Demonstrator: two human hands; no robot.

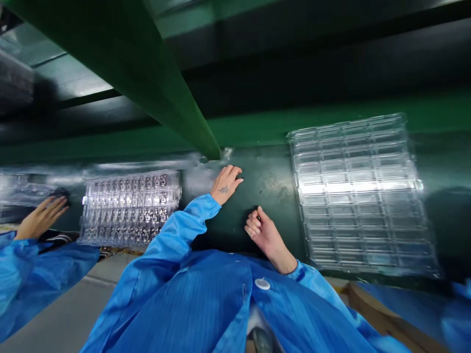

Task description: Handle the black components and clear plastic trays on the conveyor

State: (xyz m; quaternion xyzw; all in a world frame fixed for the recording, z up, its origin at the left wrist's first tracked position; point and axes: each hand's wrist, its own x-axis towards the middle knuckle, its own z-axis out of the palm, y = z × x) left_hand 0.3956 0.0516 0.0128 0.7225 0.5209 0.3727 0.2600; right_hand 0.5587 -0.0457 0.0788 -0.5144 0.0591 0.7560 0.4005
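My left hand (226, 185) is held palm down over the green work surface (272, 169), its fingers stretched forward and the thumb apart from them. I see nothing in its grasp. Nearer my body, my right hand (263, 230) is turned partly palm up with its fingers curled in. A small dark spot shows between thumb and fingers, too small to name. To the left of my left arm lies a transparent tray (83, 220) with rows of small circuit boards (147, 198). A larger transparent compartment tray (353, 184) lies to the right of my right hand.
A green post (176, 98) slants down to the surface just beyond my left hand. Dark shelves (312, 63) run along the back. A co-worker's hand (44, 215) reaches in at the left, near a dark object. A blue sleeve (456, 314) shows at the lower right.
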